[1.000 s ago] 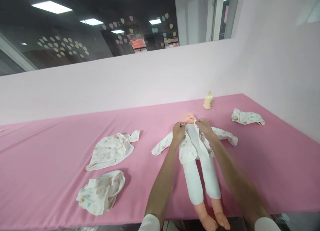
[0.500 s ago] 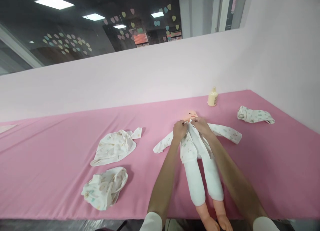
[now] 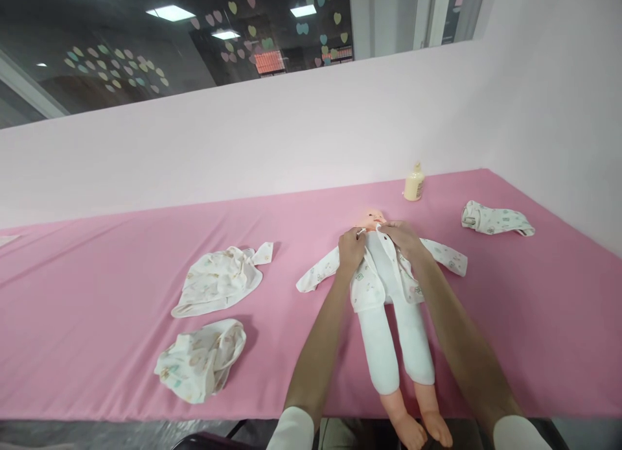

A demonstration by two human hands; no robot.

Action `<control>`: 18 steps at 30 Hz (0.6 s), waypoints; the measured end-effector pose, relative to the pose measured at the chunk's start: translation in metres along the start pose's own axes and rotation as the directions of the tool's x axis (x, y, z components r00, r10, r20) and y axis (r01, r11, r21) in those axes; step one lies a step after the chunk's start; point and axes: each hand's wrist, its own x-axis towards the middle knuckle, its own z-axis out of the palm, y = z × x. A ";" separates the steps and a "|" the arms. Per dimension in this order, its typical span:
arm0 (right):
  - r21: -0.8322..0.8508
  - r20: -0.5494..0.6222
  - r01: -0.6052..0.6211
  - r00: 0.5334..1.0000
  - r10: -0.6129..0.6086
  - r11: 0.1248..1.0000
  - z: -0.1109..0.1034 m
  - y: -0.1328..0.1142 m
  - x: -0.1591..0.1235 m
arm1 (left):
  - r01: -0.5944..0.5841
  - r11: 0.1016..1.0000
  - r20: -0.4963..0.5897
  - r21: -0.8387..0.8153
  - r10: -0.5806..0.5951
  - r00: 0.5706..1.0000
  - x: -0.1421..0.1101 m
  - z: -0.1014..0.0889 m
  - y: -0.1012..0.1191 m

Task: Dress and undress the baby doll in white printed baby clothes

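A baby doll (image 3: 408,346) lies on its back on the pink-covered table, its feet reaching over the front edge. It wears a white patterned baby jacket (image 3: 368,288), open down the front over its white body, with the sleeves spread to both sides. My left hand (image 3: 352,249) is closed on the jacket's left front edge near the collar. My right hand (image 3: 402,238) pinches the opposite front edge near the neck, fingertips close to the doll's chin. A dark spot like a snap shows on that edge. My hands partly hide the neck and shoulders.
Left of the doll lie a white patterned cloth cap (image 3: 221,280) and a crumpled patterned cloth (image 3: 201,360). A pale yellow pump bottle (image 3: 413,184) stands near the back wall. A folded patterned cloth (image 3: 496,219) lies at the right on the pink sheet (image 3: 534,320).
My right hand has moved slightly right, drawing its jacket edge outward, so the front opening is wider and shows more of the doll's chest. The view has tilted down a little.
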 end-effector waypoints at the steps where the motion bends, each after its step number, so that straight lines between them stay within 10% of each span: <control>1: 0.056 0.002 -0.024 1.000 0.024 0.998 0.000 -0.001 0.000 | -0.017 1.000 -0.009 -0.005 0.017 1.000 -0.001 0.000 0.000; 18: 0.158 0.167 -0.094 0.984 0.067 0.983 -0.011 -0.003 -0.002 | -0.078 0.973 0.077 0.219 0.063 0.995 -0.003 -0.007 0.000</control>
